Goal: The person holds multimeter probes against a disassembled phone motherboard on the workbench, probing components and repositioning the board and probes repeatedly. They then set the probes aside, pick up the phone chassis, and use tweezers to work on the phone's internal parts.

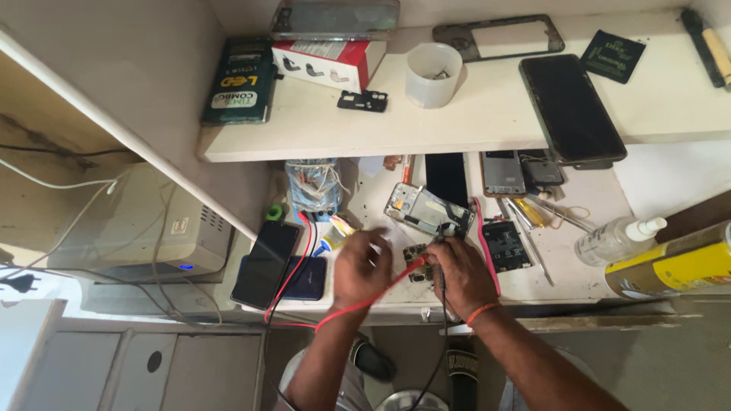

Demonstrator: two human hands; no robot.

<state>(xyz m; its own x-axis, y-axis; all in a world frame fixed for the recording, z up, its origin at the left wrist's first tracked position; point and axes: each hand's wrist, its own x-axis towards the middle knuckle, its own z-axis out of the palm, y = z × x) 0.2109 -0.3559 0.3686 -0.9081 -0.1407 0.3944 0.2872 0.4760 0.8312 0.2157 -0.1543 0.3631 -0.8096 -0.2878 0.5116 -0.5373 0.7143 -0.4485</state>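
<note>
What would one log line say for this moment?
left hand: red probe | right hand: black probe on circuit board | opened phone behind

Bright, even light; edges bowed, slightly soft.

Left hand gripped the red probe lead; right hand pressed the black probe onto a small circuit board. Opened phone frame lay just behind, spray bottle well right on the workbench.
</note>
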